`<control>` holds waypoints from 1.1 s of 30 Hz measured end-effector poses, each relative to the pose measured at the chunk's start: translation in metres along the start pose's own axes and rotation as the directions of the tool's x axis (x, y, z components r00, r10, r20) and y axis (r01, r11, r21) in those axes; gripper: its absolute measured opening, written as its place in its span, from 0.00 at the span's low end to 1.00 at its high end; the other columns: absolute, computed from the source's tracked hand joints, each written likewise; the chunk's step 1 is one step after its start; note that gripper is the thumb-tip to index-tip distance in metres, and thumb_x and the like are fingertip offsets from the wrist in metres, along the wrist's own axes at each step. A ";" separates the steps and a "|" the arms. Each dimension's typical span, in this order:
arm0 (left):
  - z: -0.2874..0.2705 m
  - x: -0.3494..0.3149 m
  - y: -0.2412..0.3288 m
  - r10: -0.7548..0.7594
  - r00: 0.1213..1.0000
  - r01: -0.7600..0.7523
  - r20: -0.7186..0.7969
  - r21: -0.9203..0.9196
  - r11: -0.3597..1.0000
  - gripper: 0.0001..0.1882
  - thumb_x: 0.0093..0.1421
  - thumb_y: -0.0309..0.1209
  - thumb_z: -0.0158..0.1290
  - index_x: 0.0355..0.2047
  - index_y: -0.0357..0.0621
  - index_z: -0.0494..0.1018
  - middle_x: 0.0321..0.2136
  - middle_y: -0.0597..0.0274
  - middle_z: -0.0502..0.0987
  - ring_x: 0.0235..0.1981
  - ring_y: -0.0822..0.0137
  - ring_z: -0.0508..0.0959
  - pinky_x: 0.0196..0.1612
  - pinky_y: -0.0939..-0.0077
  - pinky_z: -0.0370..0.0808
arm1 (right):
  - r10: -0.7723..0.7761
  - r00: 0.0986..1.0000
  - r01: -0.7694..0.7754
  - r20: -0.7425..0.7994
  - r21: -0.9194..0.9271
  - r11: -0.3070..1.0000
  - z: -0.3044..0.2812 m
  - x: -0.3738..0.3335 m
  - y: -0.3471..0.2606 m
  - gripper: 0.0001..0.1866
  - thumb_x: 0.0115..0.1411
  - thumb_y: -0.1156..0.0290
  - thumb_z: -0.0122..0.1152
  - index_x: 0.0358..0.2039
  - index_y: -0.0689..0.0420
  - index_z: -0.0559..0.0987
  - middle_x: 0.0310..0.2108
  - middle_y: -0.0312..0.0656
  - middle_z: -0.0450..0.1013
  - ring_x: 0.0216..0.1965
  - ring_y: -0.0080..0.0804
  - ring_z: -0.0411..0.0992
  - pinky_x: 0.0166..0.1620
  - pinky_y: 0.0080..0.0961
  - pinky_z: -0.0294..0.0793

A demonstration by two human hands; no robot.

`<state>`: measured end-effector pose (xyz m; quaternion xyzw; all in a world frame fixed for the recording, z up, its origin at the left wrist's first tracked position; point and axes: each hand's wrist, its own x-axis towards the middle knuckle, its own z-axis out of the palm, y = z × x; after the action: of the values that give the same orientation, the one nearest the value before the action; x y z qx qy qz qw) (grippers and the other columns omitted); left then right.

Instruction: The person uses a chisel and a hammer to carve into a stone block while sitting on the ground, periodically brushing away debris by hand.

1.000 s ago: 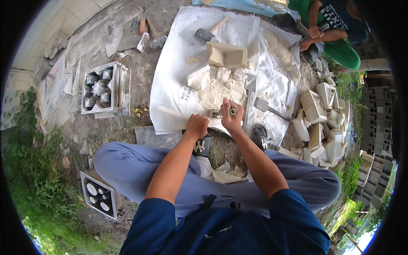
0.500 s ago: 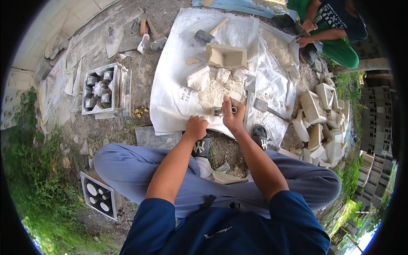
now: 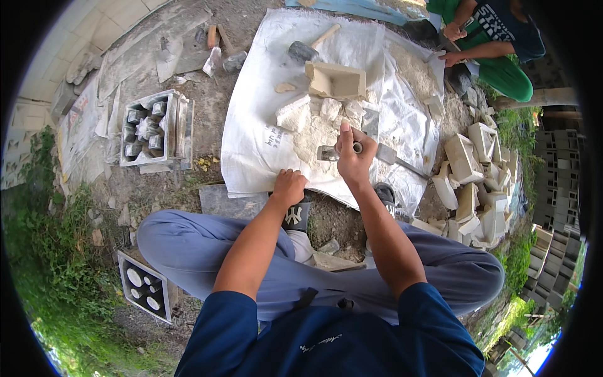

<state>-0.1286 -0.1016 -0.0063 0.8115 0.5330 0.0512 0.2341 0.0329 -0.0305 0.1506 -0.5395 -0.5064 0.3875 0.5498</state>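
Observation:
My right hand [image 3: 356, 158] is closed round the tube-like handle of a hammer-like tool [image 3: 327, 153], whose flat metal head points left above the white sack sheet [image 3: 248, 144]. Just left of it, my left hand [image 3: 290, 188] is closed on the sheet's near edge. Pale crumbled powder [image 3: 312, 143] and several broken chunks [image 3: 293, 114] lie in front of my hands. Beyond them sits a hollow cream block [image 3: 337, 81]. A flat-bladed metal tool [image 3: 385, 154] with a long shaft rests to the right of my right hand.
A mallet [image 3: 303, 52] lies farther off on the sheet. Metal moulds [image 3: 150, 130] [image 3: 146, 286] stand to the left. Broken hollow blocks [image 3: 465, 160] are heaped at the right. At the far right another person [image 3: 483, 47] sits working with both hands.
My right hand has lifted and shifted slightly right and away from me with the hammer-like tool, showing more of its head. My left hand stays on the sheet's edge.

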 end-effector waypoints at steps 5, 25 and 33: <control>0.001 0.007 0.002 0.002 1.000 -0.002 0.020 -0.018 1.000 0.07 0.52 0.27 0.53 0.27 0.50 0.82 0.33 0.58 0.80 0.42 0.55 0.78 0.48 0.57 0.68 | -0.114 0.990 0.124 0.080 -0.128 0.984 -0.003 -0.031 0.063 0.26 0.71 0.64 0.53 0.14 0.62 0.68 0.10 0.33 0.59 0.15 0.19 0.52 0.19 0.29 0.50; 0.001 0.008 -0.001 0.030 0.999 -0.030 -0.014 0.014 0.999 0.08 0.53 0.28 0.52 0.27 0.51 0.82 0.33 0.58 0.79 0.42 0.54 0.78 0.50 0.55 0.67 | 0.034 0.987 -0.014 0.160 -0.124 0.992 0.010 -0.003 0.051 0.27 0.70 0.62 0.55 0.15 0.62 0.66 0.11 0.34 0.54 0.18 0.20 0.51 0.20 0.30 0.51; -0.004 0.002 -0.001 -0.012 0.999 0.011 0.031 0.022 1.000 0.08 0.52 0.26 0.51 0.26 0.48 0.81 0.33 0.56 0.80 0.42 0.54 0.78 0.49 0.56 0.69 | 0.043 0.994 -0.032 0.099 -0.112 0.993 0.004 0.002 -0.001 0.27 0.71 0.60 0.54 0.15 0.60 0.67 0.13 0.28 0.59 0.17 0.13 0.53 0.19 0.22 0.50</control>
<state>-0.1297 -0.0980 -0.0034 0.8116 0.5345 0.0314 0.2339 0.0295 -0.0281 0.1513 -0.5581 -0.5439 0.3962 0.4856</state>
